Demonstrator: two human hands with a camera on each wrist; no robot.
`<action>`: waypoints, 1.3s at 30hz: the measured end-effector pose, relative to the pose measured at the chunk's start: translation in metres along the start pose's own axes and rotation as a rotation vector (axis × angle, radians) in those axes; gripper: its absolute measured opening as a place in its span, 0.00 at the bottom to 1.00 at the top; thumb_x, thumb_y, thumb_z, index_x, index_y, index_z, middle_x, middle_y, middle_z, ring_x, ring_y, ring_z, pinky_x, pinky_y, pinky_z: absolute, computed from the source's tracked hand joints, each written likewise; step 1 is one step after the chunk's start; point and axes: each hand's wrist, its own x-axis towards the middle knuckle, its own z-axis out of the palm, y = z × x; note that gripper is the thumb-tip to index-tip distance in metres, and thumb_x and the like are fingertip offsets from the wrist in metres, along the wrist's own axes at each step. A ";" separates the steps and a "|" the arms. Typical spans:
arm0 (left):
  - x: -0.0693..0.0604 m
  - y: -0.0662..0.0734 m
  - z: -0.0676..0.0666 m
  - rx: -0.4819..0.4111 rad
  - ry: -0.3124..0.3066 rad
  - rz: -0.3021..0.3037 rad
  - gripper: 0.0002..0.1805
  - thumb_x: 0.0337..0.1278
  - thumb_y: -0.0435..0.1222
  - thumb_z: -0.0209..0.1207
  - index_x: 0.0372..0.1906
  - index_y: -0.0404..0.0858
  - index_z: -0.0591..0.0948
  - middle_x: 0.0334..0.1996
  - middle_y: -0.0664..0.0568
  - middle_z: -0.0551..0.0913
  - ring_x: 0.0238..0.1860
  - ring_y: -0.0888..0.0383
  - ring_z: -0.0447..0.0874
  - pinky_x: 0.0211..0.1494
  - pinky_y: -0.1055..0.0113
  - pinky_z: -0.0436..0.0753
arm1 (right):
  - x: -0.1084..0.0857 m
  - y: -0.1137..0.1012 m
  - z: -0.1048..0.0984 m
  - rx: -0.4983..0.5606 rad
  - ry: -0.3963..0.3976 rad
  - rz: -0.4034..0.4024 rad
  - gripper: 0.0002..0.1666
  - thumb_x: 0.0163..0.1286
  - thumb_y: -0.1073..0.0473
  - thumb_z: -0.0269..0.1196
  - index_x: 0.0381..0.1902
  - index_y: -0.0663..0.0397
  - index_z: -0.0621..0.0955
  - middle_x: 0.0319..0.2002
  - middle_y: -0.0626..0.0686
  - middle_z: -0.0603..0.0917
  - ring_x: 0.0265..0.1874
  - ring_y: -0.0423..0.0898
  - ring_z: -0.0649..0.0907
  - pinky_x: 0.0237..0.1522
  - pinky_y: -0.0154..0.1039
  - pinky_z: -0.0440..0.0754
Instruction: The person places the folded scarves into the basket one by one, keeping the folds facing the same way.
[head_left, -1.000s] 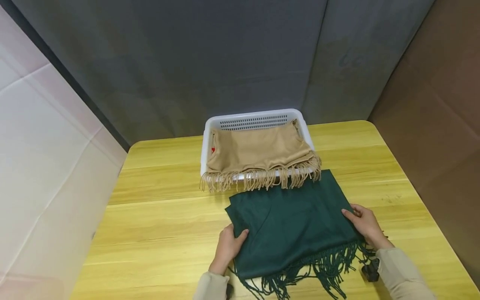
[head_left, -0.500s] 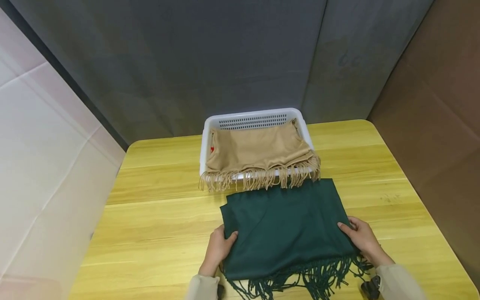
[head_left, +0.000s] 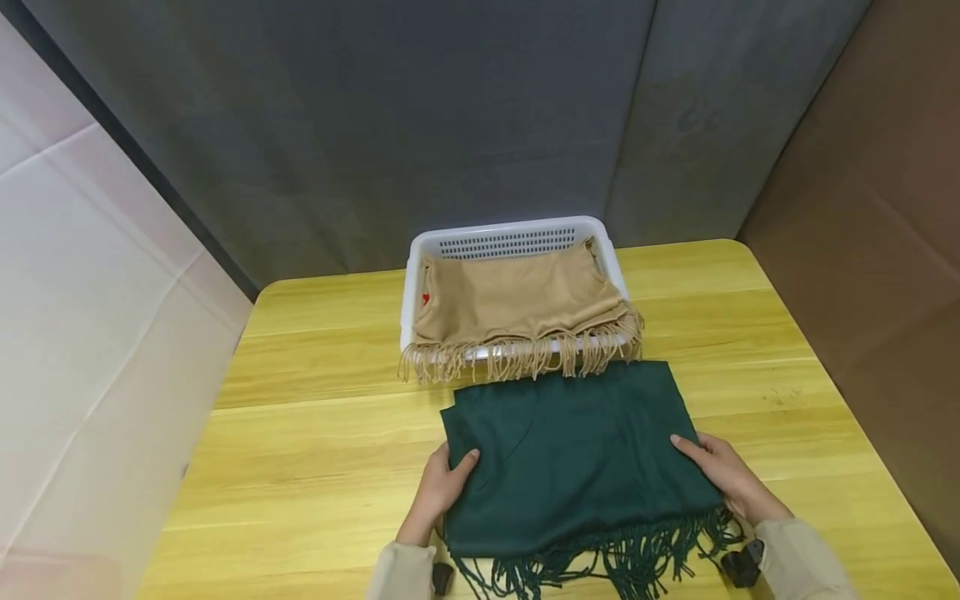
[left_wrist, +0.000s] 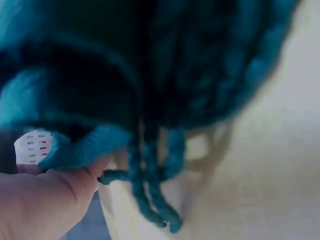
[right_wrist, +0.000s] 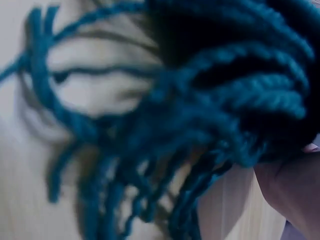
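A folded dark green scarf point(head_left: 570, 458) lies between the two hands, its fringe point(head_left: 637, 550) hanging toward the near side. My left hand point(head_left: 441, 487) grips its left edge, thumb on top and the other fingers underneath, out of sight. On the opposite edge my right hand point(head_left: 723, 471) holds the cloth the same way. The wrist views show twisted green tassels point(left_wrist: 155, 185) close up, with part of each hand beside the folds. Just beyond the scarf, a folded tan scarf point(head_left: 517, 296) lies in a white basket point(head_left: 517, 227), its fringe draped over the front rim.
The wooden table point(head_left: 315, 433) carries the basket near its back edge. A grey partition point(head_left: 450, 125) rises behind, with a white panel point(head_left: 90, 350) at the left and a brown one point(head_left: 877, 275) at the right. A small red spot point(head_left: 425, 298) shows inside the basket.
Both hands have drawn the green scarf slightly toward the near side and left, and its far right corner sits lower. In the last half second little has moved. The basket stays put.
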 end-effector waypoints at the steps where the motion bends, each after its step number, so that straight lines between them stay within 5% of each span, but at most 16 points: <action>1: 0.000 0.001 0.000 -0.009 -0.003 -0.001 0.24 0.59 0.38 0.51 0.53 0.23 0.67 0.47 0.33 0.74 0.47 0.42 0.74 0.48 0.50 0.72 | 0.000 -0.001 0.000 0.002 -0.006 -0.003 0.41 0.65 0.43 0.51 0.61 0.72 0.58 0.36 0.55 0.80 0.33 0.49 0.82 0.34 0.45 0.79; 16: 0.005 0.013 -0.003 -0.114 -0.025 -0.011 0.26 0.63 0.36 0.47 0.61 0.25 0.58 0.56 0.32 0.66 0.55 0.40 0.66 0.54 0.48 0.66 | 0.003 -0.011 0.004 -0.275 0.197 -0.147 0.34 0.65 0.41 0.50 0.51 0.68 0.68 0.31 0.54 0.77 0.26 0.44 0.77 0.28 0.38 0.75; 25: 0.007 0.013 -0.004 -0.098 -0.012 0.062 0.23 0.58 0.28 0.48 0.58 0.25 0.62 0.53 0.32 0.68 0.52 0.40 0.68 0.52 0.48 0.68 | 0.002 -0.016 0.006 -0.308 0.266 -0.198 0.28 0.65 0.44 0.52 0.43 0.68 0.73 0.23 0.50 0.77 0.21 0.43 0.75 0.24 0.37 0.72; 32: 0.000 0.016 -0.006 -0.210 -0.002 0.044 0.20 0.57 0.27 0.48 0.55 0.24 0.64 0.48 0.32 0.71 0.45 0.44 0.73 0.46 0.52 0.73 | -0.004 -0.018 0.008 -0.282 0.419 -0.257 0.26 0.61 0.49 0.58 0.45 0.67 0.75 0.33 0.52 0.78 0.24 0.38 0.76 0.26 0.35 0.75; 39: -0.008 0.025 -0.008 -0.279 -0.003 0.044 0.21 0.58 0.27 0.48 0.56 0.25 0.64 0.48 0.34 0.71 0.44 0.47 0.73 0.44 0.56 0.75 | -0.011 -0.019 0.009 -0.269 0.471 -0.313 0.24 0.59 0.52 0.61 0.46 0.66 0.76 0.35 0.47 0.77 0.24 0.34 0.75 0.25 0.33 0.75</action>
